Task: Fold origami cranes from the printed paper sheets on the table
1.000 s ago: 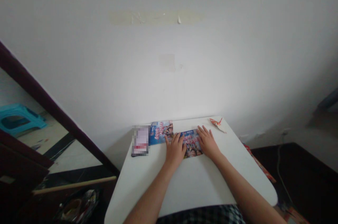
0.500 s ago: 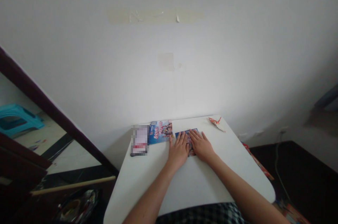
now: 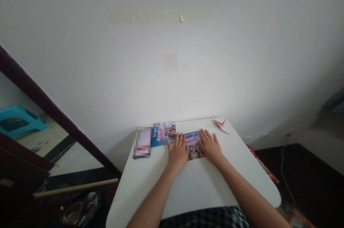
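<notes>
While both hands lie palm down on the worktop [image 3: 199,188], a blue printed sheet [image 3: 194,145] rests flat between them near the wall [image 3: 172,95] side. The left hand [image 3: 178,152] covers the sheet's left edge; its grip is loose, fingers spread and clamped on nothing. Its outer fingers reach to the lower right part of a second printed sheet [image 3: 162,133], though whether they press on it cannot be told. The right hand [image 3: 211,146] lies over the right edge of the first sheet, its grip likewise unclosed, with the fingers pointing towards the wall and the thumb side turned inward.

The second sheet, also blue with red and white lettering, lies farther left and a little nearer the wall. Just beside its left edge is a flat dark-edged item [image 3: 143,142], its face blurred by pixels. Near the far right corner of the worktop sits a folded red and white paper figure [image 3: 220,125], apart from the right hand. A blue plastic stool [image 3: 20,120] shows at the far left.
</notes>
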Available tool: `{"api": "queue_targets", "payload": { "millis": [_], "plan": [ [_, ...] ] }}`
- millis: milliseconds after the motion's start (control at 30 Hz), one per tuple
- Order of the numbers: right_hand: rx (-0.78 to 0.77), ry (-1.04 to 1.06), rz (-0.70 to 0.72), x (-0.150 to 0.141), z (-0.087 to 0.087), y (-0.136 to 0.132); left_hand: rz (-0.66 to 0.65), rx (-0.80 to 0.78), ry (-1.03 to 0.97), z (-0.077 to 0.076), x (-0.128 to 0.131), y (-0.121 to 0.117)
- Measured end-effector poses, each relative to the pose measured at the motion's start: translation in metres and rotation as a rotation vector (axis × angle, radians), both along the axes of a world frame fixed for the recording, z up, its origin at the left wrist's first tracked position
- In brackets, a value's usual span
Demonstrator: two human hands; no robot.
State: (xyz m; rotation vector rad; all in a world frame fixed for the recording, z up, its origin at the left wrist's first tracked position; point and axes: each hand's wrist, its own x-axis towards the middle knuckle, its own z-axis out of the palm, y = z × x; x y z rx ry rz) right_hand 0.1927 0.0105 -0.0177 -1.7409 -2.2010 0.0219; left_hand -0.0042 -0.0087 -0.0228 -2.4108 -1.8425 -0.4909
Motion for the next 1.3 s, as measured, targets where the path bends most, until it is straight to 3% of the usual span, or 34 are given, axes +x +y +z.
{"api": "queue_targets", "payload": {
  "millis": [233, 433, 667, 933, 1100, 1300],
  "plan": [
    [0.135, 0.091, 0.143, -0.004, -0.003, 0.009, -0.134, 0.033, -0.040, 0.011, 0.006, -0.003],
    [0.074, -0.040, 0.251, -0.017, -0.007, -0.004, -0.203, -0.001, -0.015, 0.003, 0.008, -0.002],
    [0.046, -0.092, 0.192, -0.016, -0.001, -0.010, -0.133, -0.017, -0.010, -0.003, 0.008, 0.000],
    [-0.005, -0.105, 0.037, -0.009, 0.002, -0.009, 0.037, -0.022, -0.043, 0.004, 0.005, -0.006],
    [-0.030, -0.135, 0.032, -0.008, 0.005, -0.010, 0.098, -0.072, -0.017, 0.008, 0.004, -0.004],
    [-0.064, -0.060, 0.069, -0.003, 0.006, -0.006, 0.076, -0.032, -0.046, 0.010, 0.003, -0.003]
  ]
}}
